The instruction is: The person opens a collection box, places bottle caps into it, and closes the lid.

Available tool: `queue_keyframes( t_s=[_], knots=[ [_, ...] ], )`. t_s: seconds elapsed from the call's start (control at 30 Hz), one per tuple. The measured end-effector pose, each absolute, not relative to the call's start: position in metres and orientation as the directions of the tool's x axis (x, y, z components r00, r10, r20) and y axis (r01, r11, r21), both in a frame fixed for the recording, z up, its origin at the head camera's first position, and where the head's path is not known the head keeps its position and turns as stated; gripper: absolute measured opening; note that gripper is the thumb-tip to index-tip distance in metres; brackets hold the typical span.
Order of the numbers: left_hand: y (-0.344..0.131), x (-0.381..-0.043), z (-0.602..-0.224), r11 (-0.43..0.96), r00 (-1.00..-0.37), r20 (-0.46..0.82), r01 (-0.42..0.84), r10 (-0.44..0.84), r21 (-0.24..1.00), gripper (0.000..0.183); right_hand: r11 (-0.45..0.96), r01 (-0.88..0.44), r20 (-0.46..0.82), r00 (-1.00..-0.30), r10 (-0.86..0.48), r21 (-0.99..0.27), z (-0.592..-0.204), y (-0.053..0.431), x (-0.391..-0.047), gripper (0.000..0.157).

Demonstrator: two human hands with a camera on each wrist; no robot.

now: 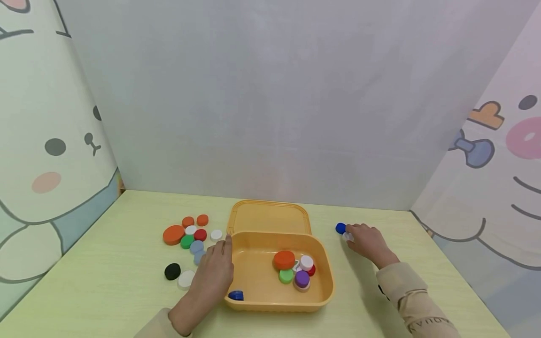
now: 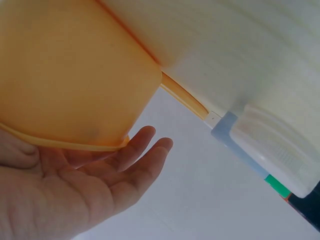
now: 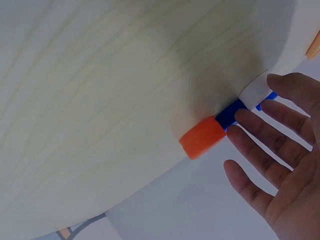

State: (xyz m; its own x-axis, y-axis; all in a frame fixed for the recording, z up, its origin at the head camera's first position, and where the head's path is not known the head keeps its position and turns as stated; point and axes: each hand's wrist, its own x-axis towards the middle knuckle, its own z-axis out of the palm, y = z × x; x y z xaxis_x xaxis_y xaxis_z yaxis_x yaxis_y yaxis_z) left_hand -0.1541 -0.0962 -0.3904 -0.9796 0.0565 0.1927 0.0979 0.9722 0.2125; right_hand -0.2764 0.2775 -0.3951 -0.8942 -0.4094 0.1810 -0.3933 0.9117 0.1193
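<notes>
On the table stands a yellow-orange plastic box (image 1: 258,286). My left hand (image 1: 214,270) rests along its left rim, fingers mostly straight, as the left wrist view also shows. Inside the box lie several bottle caps: a large orange cap (image 1: 284,259), a light green cap (image 1: 286,276), a purple cap (image 1: 302,279), white and red ones, and a blue cap (image 1: 235,295) in the near left corner. Right of the box, my right hand (image 1: 368,243) reaches down with spread fingers; its thumb meets a white cap (image 3: 254,91). Blue caps (image 3: 231,113) and an orange cap (image 3: 202,137) lie close by.
The box's lid (image 1: 270,217) lies flat behind it. Left of the box are loose caps, among them a large orange cap (image 1: 173,235), a green cap (image 1: 187,241), a black cap (image 1: 172,271) and a white cap (image 1: 186,280). A grey backdrop (image 1: 270,117) rises behind the table.
</notes>
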Motion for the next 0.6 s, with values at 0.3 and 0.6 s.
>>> queue_keyframes(
  t_s=[0.3,0.6],
  knots=[
    [-0.0966,-0.1541,-0.3912,0.973,-0.978,0.198,0.1,0.058,0.21,0.06,0.921,-0.381,0.144,-0.91,-0.39,0.084,-0.3975,0.2771,-0.2804,0.019],
    [-0.0972,-0.1536,-0.3899,0.973,-0.978,0.196,0.105,0.064,0.206,0.061,0.922,-0.381,0.159,-0.908,-0.387,0.065,-0.3958,0.2757,-0.2806,0.017]
  ],
)
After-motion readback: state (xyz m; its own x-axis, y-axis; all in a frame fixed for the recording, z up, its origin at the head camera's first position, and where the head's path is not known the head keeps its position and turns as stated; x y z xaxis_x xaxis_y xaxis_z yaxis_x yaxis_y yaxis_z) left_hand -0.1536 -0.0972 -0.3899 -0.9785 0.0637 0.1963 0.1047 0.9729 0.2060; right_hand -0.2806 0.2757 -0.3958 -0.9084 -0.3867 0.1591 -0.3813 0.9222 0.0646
